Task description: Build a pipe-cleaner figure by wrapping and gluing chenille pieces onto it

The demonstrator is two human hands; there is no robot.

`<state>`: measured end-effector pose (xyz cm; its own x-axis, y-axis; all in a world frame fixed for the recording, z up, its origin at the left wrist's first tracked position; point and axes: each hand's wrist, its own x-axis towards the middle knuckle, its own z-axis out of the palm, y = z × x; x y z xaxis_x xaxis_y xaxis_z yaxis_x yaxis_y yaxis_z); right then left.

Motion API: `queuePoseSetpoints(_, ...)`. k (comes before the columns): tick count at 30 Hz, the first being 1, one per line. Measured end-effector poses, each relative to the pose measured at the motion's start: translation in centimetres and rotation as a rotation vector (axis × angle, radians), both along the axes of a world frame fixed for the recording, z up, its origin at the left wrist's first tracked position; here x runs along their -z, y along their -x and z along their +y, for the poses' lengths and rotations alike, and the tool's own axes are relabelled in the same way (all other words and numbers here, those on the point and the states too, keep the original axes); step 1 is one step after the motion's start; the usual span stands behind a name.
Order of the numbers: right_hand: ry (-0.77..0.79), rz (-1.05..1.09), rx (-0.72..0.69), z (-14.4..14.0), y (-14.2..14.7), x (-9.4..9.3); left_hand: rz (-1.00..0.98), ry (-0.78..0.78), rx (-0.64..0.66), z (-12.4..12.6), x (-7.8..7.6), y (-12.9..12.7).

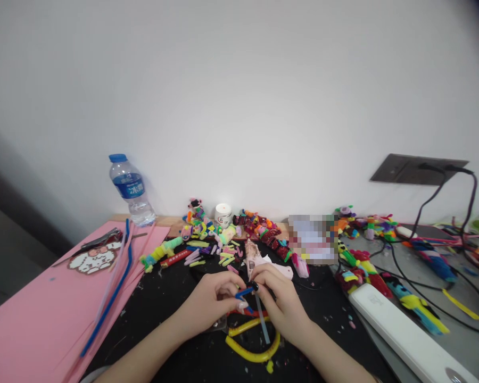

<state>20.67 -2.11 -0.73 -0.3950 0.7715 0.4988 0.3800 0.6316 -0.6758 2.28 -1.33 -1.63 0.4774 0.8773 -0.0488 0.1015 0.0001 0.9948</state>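
Observation:
Close together over the black mat, both my hands pinch a short bent piece of blue pipe cleaner (pixel 244 292). My left hand (pixel 209 300) grips it from the left between thumb and fingers. From the right, my right hand (pixel 277 298) pinches its other end, where a small black bit (pixel 255 286) shows at the fingertips. Just behind the fingers lies a pale pink glue gun (pixel 257 255), partly hidden. Below the hands are a translucent stick (pixel 262 322), which looks like a glue stick, and a curved yellow tube-like piece (pixel 251 355).
Long blue pipe cleaners (pixel 107 308) and scissors (pixel 99 240) lie on pink sheets (pixel 32 319) at left. A water bottle (pixel 131 189) stands by the wall. Cut fuzzy pieces (pixel 199 252) and colourful figures line the back. Right are a white elongated device (pixel 407 335) and black cables (pixel 407 276).

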Motion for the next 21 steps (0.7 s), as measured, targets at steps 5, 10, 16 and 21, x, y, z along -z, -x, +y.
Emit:
queuePoseSetpoints(5,-0.001,-0.009,0.05,0.1,-0.2,0.0,0.016,-0.112,-0.005,0.3,-0.9,0.4)
queuePoseSetpoints(10,0.006,-0.015,0.06,0.2,-0.3,-0.2,0.139,-0.249,0.021,0.4,-1.4,0.7)
queuePoseSetpoints(16,-0.001,-0.044,0.195,0.6,-0.5,0.3,0.184,-0.315,-0.056,0.5,-1.1,0.9)
queuePoseSetpoints(21,-0.046,-0.285,0.426,1.5,-1.3,1.5,0.168,-0.298,-0.279,1.3,-0.3,1.4)
